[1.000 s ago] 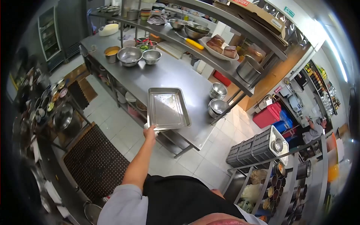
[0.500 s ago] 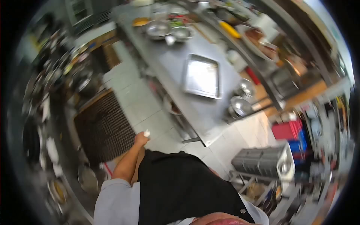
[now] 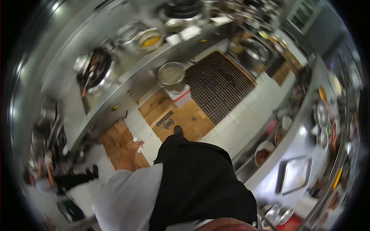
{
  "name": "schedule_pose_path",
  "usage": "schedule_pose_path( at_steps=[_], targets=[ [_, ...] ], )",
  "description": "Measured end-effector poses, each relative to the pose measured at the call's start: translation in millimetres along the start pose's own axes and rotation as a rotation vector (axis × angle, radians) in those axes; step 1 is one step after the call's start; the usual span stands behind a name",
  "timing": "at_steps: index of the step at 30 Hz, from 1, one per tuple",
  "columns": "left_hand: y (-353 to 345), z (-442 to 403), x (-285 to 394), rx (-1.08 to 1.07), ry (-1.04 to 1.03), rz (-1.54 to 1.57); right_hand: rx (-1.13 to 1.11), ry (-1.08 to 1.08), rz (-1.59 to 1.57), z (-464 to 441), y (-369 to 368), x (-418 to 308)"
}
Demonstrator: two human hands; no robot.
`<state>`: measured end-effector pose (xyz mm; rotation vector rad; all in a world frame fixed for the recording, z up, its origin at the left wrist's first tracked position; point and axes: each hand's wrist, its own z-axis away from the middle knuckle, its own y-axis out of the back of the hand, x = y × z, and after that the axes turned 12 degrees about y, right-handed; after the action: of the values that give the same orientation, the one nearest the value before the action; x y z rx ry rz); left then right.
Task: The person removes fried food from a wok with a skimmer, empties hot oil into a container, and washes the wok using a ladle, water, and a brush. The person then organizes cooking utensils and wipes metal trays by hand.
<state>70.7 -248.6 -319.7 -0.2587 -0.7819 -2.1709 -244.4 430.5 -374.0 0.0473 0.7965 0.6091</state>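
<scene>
My left hand point(image 3: 132, 148) hangs low at my left side, over the floor, with its fingers closed around a crumpled white cloth point(image 3: 138, 144). The cloth's ends stick out past the fingers; whether it is fabric or paper I cannot tell. Below the hand lies flattened cardboard point(image 3: 113, 142). My right hand is out of view, hidden beyond my black apron point(image 3: 200, 181).
A steel stove counter point(image 3: 115, 90) runs along the left, bearing a wok point(image 3: 101, 71) and a pot of yellow liquid point(image 3: 151, 41). A black mat point(image 3: 219, 82) covers the floor ahead. The right steel table point(image 3: 266, 173) holds a metal tray point(image 3: 296, 175). Another person point(image 3: 58, 179) is at far left.
My view has swung left, so the steel table and tray now appear at the right and the stove counter fills the left. My left hand still grips the white cloth.
</scene>
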Motion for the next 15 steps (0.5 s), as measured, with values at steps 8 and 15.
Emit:
schedule_pose_path(
  at_steps=[8,15],
  targets=[
    [-2.7,-95.5,-165.6,-0.357,0.346,0.194,-0.201,0.093,0.264,-93.4,-69.0,-176.6],
    [28.3,-133.2,30.8,0.048,-0.368,-0.875,-0.291,0.228,0.353,-147.0,-177.6,-315.2]
  ],
)
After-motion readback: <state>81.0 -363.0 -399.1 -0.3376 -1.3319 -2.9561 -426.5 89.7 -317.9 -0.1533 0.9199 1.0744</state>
